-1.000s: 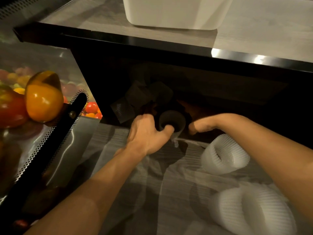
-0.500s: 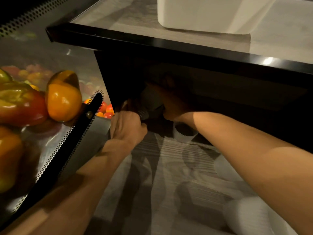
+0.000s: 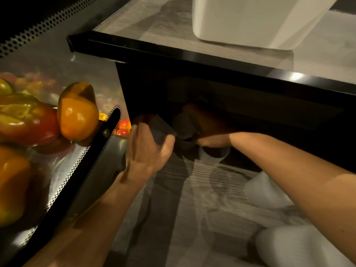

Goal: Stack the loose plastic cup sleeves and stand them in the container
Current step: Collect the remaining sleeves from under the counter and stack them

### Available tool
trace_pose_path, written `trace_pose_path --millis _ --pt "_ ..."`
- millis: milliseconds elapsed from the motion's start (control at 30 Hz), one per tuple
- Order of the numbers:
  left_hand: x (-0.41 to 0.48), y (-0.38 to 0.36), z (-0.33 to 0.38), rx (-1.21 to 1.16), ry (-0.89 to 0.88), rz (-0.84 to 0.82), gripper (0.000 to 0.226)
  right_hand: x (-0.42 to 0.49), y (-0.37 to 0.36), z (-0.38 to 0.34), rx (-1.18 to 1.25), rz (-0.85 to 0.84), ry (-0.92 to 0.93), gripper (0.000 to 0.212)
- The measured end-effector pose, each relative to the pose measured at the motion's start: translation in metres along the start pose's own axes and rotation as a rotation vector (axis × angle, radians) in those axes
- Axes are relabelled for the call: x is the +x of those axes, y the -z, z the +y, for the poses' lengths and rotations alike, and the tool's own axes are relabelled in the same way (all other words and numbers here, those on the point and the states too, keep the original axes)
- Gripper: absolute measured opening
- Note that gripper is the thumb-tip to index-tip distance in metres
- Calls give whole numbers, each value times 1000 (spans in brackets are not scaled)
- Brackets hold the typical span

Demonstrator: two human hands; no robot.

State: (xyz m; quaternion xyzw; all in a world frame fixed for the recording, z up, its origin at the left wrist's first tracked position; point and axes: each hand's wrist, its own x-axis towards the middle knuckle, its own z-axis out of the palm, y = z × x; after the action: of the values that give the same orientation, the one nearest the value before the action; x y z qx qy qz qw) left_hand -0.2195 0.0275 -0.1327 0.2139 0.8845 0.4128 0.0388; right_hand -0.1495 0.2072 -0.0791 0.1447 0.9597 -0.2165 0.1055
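Observation:
Both my hands reach into the dark space under a black-edged shelf. My left hand (image 3: 148, 149) grips a ribbed cup sleeve (image 3: 161, 130) that looks grey in the shadow. My right hand (image 3: 208, 135) curls round another sleeve (image 3: 185, 124) deeper in, its fingers partly hidden in the dark. Just below that hand a ribbed sleeve (image 3: 213, 157) stands upright on the lower surface. More white sleeves (image 3: 300, 245) lie at the lower right, partly behind my right forearm. A white container (image 3: 250, 22) stands on the shelf above.
The black shelf edge (image 3: 192, 54) overhangs my hands closely. To the left, a perforated metal divider (image 3: 81, 170) borders a display of large peppers (image 3: 77, 112) and small tomatoes (image 3: 123, 128). The lower surface (image 3: 183, 209) is grey wood grain.
The view has moved closer and left. My right hand has gone deeper under the shelf and taken a sleeve; my left hand has shifted left off the standing sleeve and now holds one.

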Motion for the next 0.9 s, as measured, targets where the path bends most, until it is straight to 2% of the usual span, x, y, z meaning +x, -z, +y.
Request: trace_pose_path --millis 100,167,200,267,333,433,567,633,733,800,900 --pt "-4 3 4 -208 16 73 59 -8 18 1 102 77 5 91" --pt "-2 6 10 -304 26 96 47 -15 29 7 296 145 7 85" --pt "1 5 12 -342 25 101 40 -20 32 11 408 185 3 76" --pt "7 2 13 -396 9 42 38 -27 32 15 535 265 -4 52" --pt "10 -3 15 -403 0 -70 46 -30 29 18 567 367 -19 39" --pt "9 -12 19 -376 -65 -171 46 -30 24 24 637 546 -40 23" --pt "6 -24 13 -361 -98 -201 54 -31 19 22 728 657 -86 40" --pt "6 -28 9 -328 -85 -233 55 -31 15 19 612 587 -111 62" --pt "6 -34 5 -355 -37 -261 58 -29 7 14 537 385 -87 90" --pt "7 -37 4 -359 -39 -268 61 -26 5 12 452 301 -71 90" --pt "9 -39 3 -340 -69 -261 62 -23 8 11 334 261 -65 82"
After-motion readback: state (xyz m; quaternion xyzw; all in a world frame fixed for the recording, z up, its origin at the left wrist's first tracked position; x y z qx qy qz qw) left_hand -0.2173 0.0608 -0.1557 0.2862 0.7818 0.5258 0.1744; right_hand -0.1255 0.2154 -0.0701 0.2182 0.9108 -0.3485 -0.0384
